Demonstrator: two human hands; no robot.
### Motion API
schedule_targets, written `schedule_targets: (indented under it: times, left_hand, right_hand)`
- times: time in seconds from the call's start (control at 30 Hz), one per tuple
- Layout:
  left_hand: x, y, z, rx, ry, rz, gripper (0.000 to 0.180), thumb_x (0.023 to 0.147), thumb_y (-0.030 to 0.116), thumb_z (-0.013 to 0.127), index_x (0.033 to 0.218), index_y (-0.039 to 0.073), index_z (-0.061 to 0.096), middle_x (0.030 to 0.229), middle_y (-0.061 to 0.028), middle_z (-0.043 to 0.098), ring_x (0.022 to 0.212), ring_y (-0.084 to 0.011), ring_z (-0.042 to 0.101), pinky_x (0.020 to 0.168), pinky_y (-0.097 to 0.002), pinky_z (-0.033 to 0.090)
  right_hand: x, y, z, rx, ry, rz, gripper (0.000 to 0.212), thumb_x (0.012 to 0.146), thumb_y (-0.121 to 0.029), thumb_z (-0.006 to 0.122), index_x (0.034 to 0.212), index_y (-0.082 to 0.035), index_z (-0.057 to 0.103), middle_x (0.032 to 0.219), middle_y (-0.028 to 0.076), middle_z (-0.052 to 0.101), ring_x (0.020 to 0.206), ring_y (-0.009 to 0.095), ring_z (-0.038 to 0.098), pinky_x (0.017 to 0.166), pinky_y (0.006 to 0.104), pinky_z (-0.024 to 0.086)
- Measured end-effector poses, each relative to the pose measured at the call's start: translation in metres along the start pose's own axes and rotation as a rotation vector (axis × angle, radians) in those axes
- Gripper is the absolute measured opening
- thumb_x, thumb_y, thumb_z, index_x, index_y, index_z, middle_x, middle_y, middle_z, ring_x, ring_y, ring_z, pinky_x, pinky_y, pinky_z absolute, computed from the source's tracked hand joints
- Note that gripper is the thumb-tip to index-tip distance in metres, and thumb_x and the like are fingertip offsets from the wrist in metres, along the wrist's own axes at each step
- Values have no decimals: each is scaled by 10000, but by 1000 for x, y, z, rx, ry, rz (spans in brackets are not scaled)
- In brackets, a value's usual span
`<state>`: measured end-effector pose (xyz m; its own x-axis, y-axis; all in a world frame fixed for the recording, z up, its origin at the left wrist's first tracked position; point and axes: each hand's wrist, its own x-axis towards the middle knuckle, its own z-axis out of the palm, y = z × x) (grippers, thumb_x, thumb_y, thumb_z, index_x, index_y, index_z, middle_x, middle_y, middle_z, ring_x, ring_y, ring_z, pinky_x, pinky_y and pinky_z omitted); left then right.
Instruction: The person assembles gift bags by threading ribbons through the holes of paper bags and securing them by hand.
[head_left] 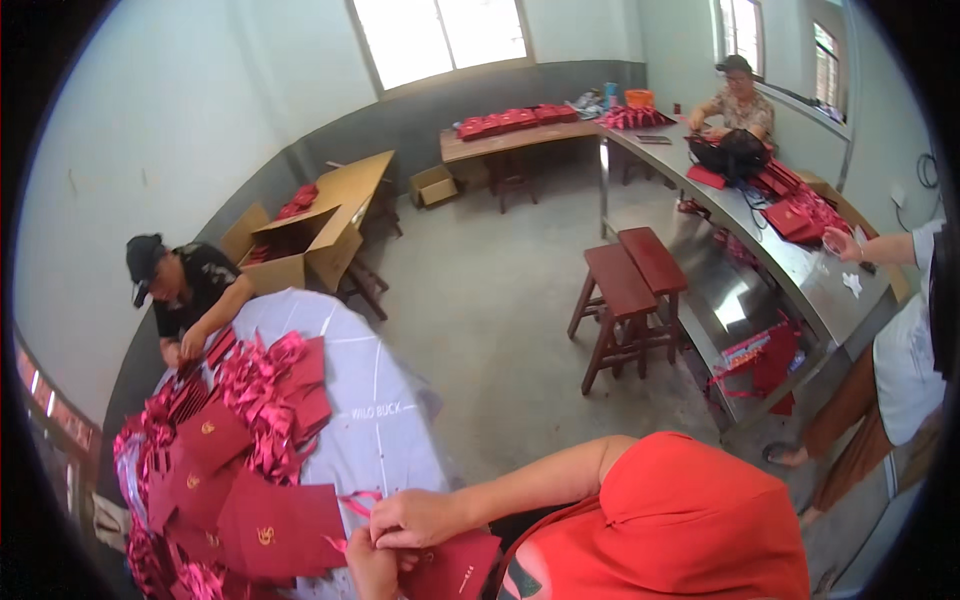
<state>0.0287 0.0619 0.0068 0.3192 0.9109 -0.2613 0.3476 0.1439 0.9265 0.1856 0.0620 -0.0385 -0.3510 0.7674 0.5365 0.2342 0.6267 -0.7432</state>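
Note:
My right hand [418,517] and my left hand [373,568] meet at the lower middle, fingers closed at the top edge of a dark red gift bag [462,562]. A bright pink-red ribbon [358,502] sticks out to the left of the fingers, and its exact path between them is hidden. My right hand pinches the ribbon, while my left thumb and fingers close on the bag's edge. Just to the left lies another flat red bag [300,530] with a gold emblem, on a heap of similar bags [210,440] and shiny ribbons [265,385].
The heap covers a table with a pale blue-grey cloth [360,400]. A co-worker in a black cap [205,290] handles bags across it. An open cardboard box [290,250] stands beyond. Two wooden stools [620,280] stand mid-room. Two other people work by a metal table [735,205] at right.

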Motion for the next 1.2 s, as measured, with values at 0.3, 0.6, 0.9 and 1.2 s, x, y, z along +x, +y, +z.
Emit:
schedule_targets:
  times: [0.3, 0.6, 0.9, 1.2]
  left_hand:
    - [6, -16, -5, -177, -41, -14, 186, 885, -51, 499, 1046, -9, 581, 691, -81, 645, 473, -123, 568, 388, -211, 395]
    - [-9, 32, -4, 549, 15, -25, 164, 907, 85, 613, 1029, -23, 631, 709, -102, 661, 557, -130, 583, 495, -276, 476]
    - [-23, 19, -31, 417, -69, -113, 245, 903, 65, 627, 1126, -36, 632, 783, -75, 669, 659, -119, 589, 604, -259, 493]
    - [-27, -20, -44, 444, 64, 208, 167, 871, 27, 604, 1011, -12, 687, 670, -65, 634, 431, -109, 550, 393, -266, 407]
  right_hand:
    - [-13, 4, 10, -225, 247, -183, 156, 851, -260, 612, 888, -109, 622, 787, 89, 596, 716, 296, 617, 600, 424, 496]
    - [-14, 18, 14, -284, 254, -188, 187, 844, -253, 575, 744, -95, 579, 738, 89, 564, 634, 277, 603, 510, 392, 491]
    - [-13, 17, 16, -393, 205, -273, 240, 767, -323, 616, 728, -89, 575, 756, 76, 565, 660, 249, 610, 511, 370, 509]
    - [-8, 5, 0, -295, 77, -257, 124, 784, -126, 583, 863, -31, 596, 917, 108, 587, 799, 258, 608, 660, 349, 512]
